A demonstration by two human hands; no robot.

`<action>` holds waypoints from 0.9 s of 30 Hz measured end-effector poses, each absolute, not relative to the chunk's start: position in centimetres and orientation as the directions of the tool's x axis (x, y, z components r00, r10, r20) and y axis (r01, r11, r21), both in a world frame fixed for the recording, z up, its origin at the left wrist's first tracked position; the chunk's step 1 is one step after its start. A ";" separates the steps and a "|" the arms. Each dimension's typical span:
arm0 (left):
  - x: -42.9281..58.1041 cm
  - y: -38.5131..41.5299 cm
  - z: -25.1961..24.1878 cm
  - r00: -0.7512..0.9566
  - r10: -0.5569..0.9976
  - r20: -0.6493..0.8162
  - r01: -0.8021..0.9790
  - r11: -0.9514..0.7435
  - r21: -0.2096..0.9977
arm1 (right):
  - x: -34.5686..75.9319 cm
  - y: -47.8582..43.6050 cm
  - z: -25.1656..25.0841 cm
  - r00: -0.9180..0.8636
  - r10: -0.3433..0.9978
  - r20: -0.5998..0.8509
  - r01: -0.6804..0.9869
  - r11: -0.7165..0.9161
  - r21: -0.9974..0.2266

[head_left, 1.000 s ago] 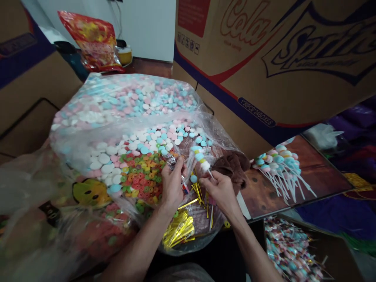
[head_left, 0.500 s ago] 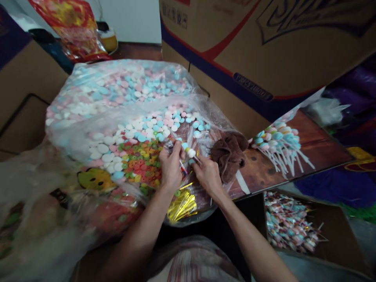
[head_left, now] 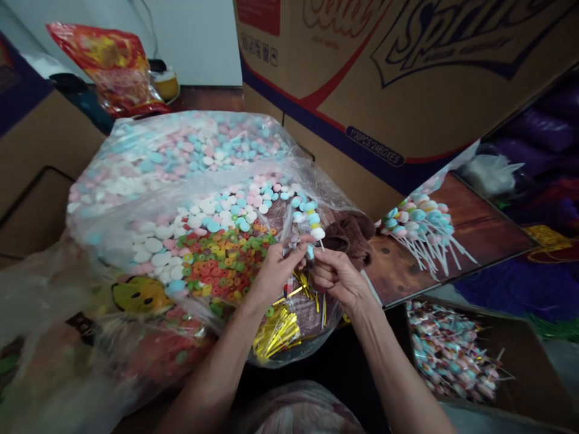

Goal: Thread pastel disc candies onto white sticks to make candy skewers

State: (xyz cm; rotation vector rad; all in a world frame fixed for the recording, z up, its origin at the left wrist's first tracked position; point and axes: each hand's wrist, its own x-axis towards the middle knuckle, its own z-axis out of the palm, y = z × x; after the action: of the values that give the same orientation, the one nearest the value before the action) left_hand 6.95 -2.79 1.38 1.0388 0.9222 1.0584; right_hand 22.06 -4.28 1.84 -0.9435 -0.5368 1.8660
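My right hand (head_left: 337, 274) pinches the white stick of a candy skewer (head_left: 313, 222), threaded with blue, yellow and white candies and pointing up and away. Close beside it, my left hand (head_left: 280, 265) is closed, with crinkled clear plastic (head_left: 290, 243) at its fingertips. A small pale-blue piece (head_left: 310, 252) shows between the two hands; which one grips it I cannot tell. Below them lie gold twist ties (head_left: 278, 331). Left of the hands, fruit-coloured candy rings (head_left: 221, 259) spread beside pastel candy discs (head_left: 158, 246). A brown cloth (head_left: 350, 238) sits just behind my right hand.
A large clear bag of pastel candies (head_left: 181, 144) fills the table's left side. Finished-looking skewers (head_left: 420, 217) are heaped at the right. A cardboard box (head_left: 520, 361) below holds wrapped candy sticks. A tall carton (head_left: 316, 78) stands behind, and a red packet (head_left: 117, 72) at the back left.
The skewer has tilted from lying sideways between the hands to more upright, held at its stick by my right hand. My left hand has shifted right, nearer the right one. The camera view has shifted slightly.
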 end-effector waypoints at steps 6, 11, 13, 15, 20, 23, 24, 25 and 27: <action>7.6 -2.7 1.2 0.182 0.977 -0.114 -0.253 0.158 0.955 | 21.7 -4.7 1.5 -0.091 0.942 -0.323 -0.448 -0.329 -0.831; 7.3 -2.0 1.1 -0.085 0.952 -0.294 -0.492 0.217 0.843 | 22.4 -7.2 1.0 0.040 0.971 -0.238 -0.241 -0.221 -0.945; 7.1 -1.8 1.1 -0.143 0.933 -0.331 -0.540 0.207 0.816 | 22.7 -8.3 0.9 0.054 0.972 -0.227 -0.108 -0.221 -0.969; 7.1 -1.8 1.1 -0.148 0.928 -0.342 -0.575 0.201 0.793 | 22.9 -9.3 0.9 0.040 0.978 -0.203 0.009 -0.203 -0.979; 7.4 -2.1 1.4 -0.053 0.944 -0.326 -0.617 0.226 0.754 | 22.7 -10.2 1.1 0.014 0.991 -0.132 0.202 -0.132 -0.970; 7.4 -2.2 1.5 -0.034 0.953 -0.300 -0.606 0.219 0.765 | 22.6 -10.2 1.1 0.027 0.993 -0.117 0.261 -0.120 -0.958; 7.4 -2.2 1.5 -0.025 0.958 -0.287 -0.596 0.216 0.773 | 22.6 -10.3 1.1 0.037 0.992 -0.117 0.273 -0.123 -0.954; 7.3 -2.2 1.5 -0.016 0.964 -0.267 -0.582 0.208 0.786 | 22.6 -10.3 1.2 0.049 0.992 -0.120 0.282 -0.129 -0.951; 7.2 -2.2 1.4 -0.012 0.976 -0.216 -0.535 0.177 0.826 | 22.5 -10.3 1.3 0.077 0.988 -0.131 0.289 -0.148 -0.946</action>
State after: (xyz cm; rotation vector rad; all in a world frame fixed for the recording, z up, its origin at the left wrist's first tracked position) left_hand 7.24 -2.23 1.36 0.6132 0.9289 1.3230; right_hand 22.49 -10.28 1.27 -1.5622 -1.3118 1.1143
